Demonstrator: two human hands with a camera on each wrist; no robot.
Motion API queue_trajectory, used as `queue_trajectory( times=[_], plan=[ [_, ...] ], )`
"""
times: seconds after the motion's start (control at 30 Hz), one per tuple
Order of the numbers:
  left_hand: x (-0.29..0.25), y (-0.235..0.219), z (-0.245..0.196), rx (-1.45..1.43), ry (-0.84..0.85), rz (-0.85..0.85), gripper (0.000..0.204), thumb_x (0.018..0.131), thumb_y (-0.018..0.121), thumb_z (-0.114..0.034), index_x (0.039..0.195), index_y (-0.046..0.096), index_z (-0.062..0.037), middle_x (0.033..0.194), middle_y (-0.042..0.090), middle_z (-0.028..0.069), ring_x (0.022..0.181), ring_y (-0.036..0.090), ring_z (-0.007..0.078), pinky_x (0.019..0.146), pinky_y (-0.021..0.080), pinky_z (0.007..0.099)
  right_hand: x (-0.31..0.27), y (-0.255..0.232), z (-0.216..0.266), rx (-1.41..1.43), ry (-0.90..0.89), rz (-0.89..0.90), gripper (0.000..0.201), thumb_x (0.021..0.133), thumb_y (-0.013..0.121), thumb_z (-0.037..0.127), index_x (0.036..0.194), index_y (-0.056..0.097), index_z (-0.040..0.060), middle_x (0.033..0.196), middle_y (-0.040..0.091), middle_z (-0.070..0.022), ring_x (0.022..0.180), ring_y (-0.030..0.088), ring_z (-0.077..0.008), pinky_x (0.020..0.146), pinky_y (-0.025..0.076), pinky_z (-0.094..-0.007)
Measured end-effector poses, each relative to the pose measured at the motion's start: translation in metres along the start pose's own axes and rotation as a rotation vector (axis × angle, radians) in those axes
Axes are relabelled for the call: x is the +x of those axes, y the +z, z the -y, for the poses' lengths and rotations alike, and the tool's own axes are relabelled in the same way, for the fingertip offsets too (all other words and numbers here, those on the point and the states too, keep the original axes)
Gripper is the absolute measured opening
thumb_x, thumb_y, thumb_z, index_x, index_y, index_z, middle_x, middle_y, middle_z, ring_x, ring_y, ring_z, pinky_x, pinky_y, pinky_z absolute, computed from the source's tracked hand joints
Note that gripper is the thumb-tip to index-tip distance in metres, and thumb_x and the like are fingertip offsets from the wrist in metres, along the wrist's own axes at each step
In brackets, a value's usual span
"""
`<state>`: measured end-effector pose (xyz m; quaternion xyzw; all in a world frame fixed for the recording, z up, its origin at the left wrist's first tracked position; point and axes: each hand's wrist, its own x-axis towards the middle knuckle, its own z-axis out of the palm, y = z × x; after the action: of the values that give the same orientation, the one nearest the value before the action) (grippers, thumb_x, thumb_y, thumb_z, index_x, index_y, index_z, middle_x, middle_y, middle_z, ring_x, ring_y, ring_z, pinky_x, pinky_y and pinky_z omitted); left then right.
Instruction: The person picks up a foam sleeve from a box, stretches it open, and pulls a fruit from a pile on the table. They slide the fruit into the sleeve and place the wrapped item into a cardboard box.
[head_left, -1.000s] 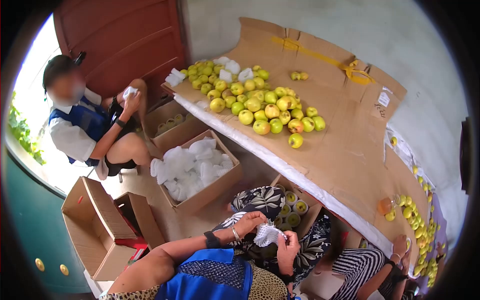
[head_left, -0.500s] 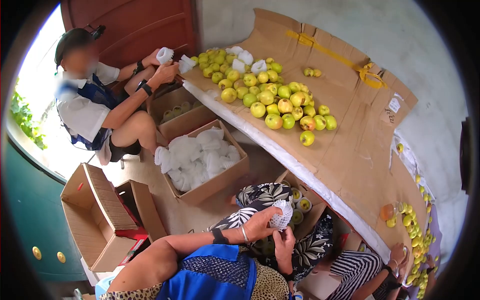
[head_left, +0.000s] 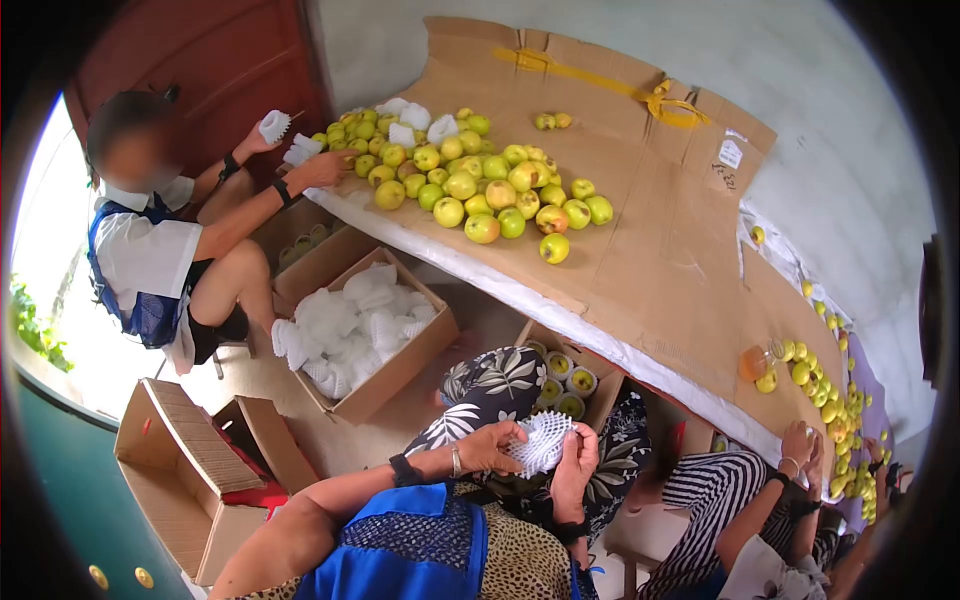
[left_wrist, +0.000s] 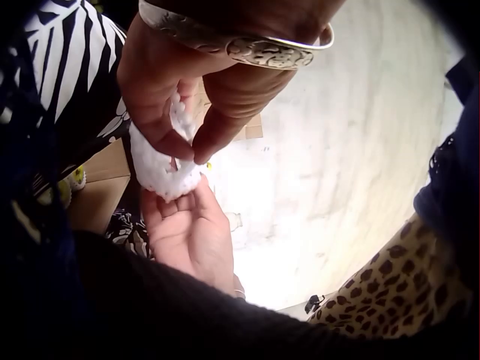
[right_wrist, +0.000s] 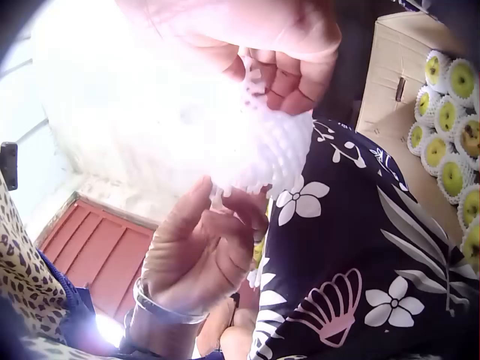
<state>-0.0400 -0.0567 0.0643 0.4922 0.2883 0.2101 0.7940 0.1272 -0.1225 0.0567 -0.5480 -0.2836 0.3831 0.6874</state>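
A white foam net sleeve [head_left: 543,443] is held over the lap between both hands. My left hand [head_left: 490,448], with a silver bracelet, pinches one end between thumb and fingers. The right hand [head_left: 574,470] grips the opposite end with thumb and fingertips. In the left wrist view the foam sleeve [left_wrist: 161,171] looks folded into a thick ring; no apple shows in it. Glare washes out part of the foam sleeve [right_wrist: 277,146] in the right wrist view. Close beyond the knees stands a cardboard box [right_wrist: 386,82] with rows of sleeved apples [right_wrist: 448,116].
A cardboard-covered table [head_left: 640,270] carries a pile of apples [head_left: 470,185]. A box [head_left: 385,375] of foam sleeves [head_left: 340,320] stands on the floor, with an open carton [head_left: 170,460] at left. One person [head_left: 150,240] sits across; another's striped trousers [head_left: 710,500] show at right.
The foam sleeve has gone from bunched, to upright on the left hand, to spread between both hands. The person across has brought one hand to the apple pile, holding a foam sleeve in the other.
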Motion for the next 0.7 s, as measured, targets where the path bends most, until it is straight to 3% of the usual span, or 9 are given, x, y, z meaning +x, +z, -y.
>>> queue_trajectory(
  times=[0.1, 0.17, 0.33, 0.37, 0.43, 0.47, 0.57, 0.6, 0.7],
  plan=[
    [0.004, 0.002, -0.005, -0.117, 0.168, -0.085, 0.031, 0.077, 0.063, 0.003, 0.100, 0.048, -0.0098, 0.085, 0.059, 0.0004, 0.070, 0.057, 0.0081, 0.059, 0.048, 0.0205, -0.003, -0.004, 0.005, -0.133, -0.039, 0.035, 0.012, 0.089, 0.050, 0.006, 0.100, 0.051, 0.0004, 0.077, 0.052, 0.0028, 0.066, 0.043, -0.0022, 0.058, 0.037, -0.0175],
    [0.003, -0.002, -0.016, -0.291, 0.108, -0.192, 0.028, 0.080, 0.059, 0.003, 0.101, 0.047, -0.0109, 0.086, 0.060, 0.0000, 0.075, 0.056, 0.0075, 0.064, 0.046, 0.0208, -0.006, -0.004, 0.006, -0.160, -0.027, 0.064, 0.014, 0.088, 0.051, 0.004, 0.101, 0.052, -0.0001, 0.075, 0.054, 0.0022, 0.065, 0.045, -0.0028, 0.058, 0.038, -0.0181],
    [0.004, 0.012, -0.012, -0.094, 0.271, -0.279, 0.038, 0.085, 0.055, -0.002, 0.118, 0.037, -0.0088, 0.090, 0.057, 0.0037, 0.082, 0.054, 0.0096, 0.070, 0.044, 0.0234, -0.012, 0.002, 0.015, -0.115, 0.050, 0.241, 0.018, 0.088, 0.053, 0.005, 0.105, 0.051, 0.0004, 0.072, 0.051, 0.0036, 0.063, 0.043, -0.0023, 0.056, 0.037, -0.0180],
    [0.002, 0.014, -0.015, 0.011, 0.272, -0.246, 0.043, 0.085, 0.055, -0.004, 0.121, 0.033, -0.0087, 0.091, 0.057, 0.0050, 0.083, 0.054, 0.0108, 0.071, 0.044, 0.0241, -0.012, 0.002, 0.017, -0.131, 0.070, 0.295, 0.020, 0.088, 0.053, 0.005, 0.107, 0.051, 0.0006, 0.072, 0.050, 0.0037, 0.062, 0.043, -0.0022, 0.055, 0.037, -0.0180],
    [-0.004, 0.017, -0.031, 0.229, 0.281, -0.178, 0.052, 0.086, 0.055, -0.008, 0.129, 0.026, -0.0084, 0.094, 0.057, 0.0075, 0.087, 0.054, 0.0130, 0.073, 0.044, 0.0254, -0.008, 0.003, 0.012, -0.136, 0.041, 0.238, 0.021, 0.088, 0.053, 0.006, 0.108, 0.051, 0.0014, 0.071, 0.049, 0.0042, 0.062, 0.042, -0.0015, 0.054, 0.035, -0.0170],
    [-0.010, 0.027, -0.043, 0.211, 0.265, -0.160, 0.053, 0.084, 0.057, -0.012, 0.129, 0.029, -0.0073, 0.096, 0.058, 0.0083, 0.088, 0.054, 0.0144, 0.076, 0.044, 0.0273, -0.007, 0.004, 0.008, -0.137, 0.026, 0.209, 0.021, 0.088, 0.053, 0.006, 0.108, 0.051, 0.0018, 0.071, 0.049, 0.0045, 0.061, 0.042, -0.0011, 0.053, 0.035, -0.0165],
    [-0.005, 0.017, -0.031, 0.679, 0.243, -0.182, 0.046, 0.082, 0.059, -0.011, 0.123, 0.039, -0.0049, 0.097, 0.058, 0.0079, 0.087, 0.054, 0.0135, 0.076, 0.044, 0.0272, -0.007, 0.004, 0.012, -0.062, 0.071, 0.162, 0.024, 0.089, 0.052, 0.006, 0.112, 0.050, 0.0023, 0.071, 0.050, 0.0043, 0.062, 0.042, -0.0011, 0.054, 0.035, -0.0161],
    [-0.003, 0.013, -0.023, 0.507, 0.232, -0.126, 0.034, 0.081, 0.058, -0.005, 0.114, 0.048, -0.0042, 0.096, 0.057, 0.0047, 0.084, 0.053, 0.0108, 0.075, 0.045, 0.0257, -0.008, 0.004, 0.016, -0.045, 0.071, 0.160, 0.025, 0.089, 0.052, 0.006, 0.113, 0.049, 0.0022, 0.072, 0.050, 0.0041, 0.062, 0.042, -0.0013, 0.054, 0.035, -0.0163],
    [-0.001, 0.011, -0.013, 0.090, 0.245, -0.197, 0.030, 0.082, 0.056, 0.000, 0.111, 0.049, -0.0045, 0.094, 0.056, 0.0014, 0.083, 0.053, 0.0079, 0.074, 0.045, 0.0236, -0.007, 0.003, 0.012, 0.110, 0.115, 0.160, 0.035, 0.084, 0.058, 0.004, 0.116, 0.045, 0.0022, 0.081, 0.053, 0.0005, 0.071, 0.049, -0.0044, 0.063, 0.042, -0.0188]
  ],
)
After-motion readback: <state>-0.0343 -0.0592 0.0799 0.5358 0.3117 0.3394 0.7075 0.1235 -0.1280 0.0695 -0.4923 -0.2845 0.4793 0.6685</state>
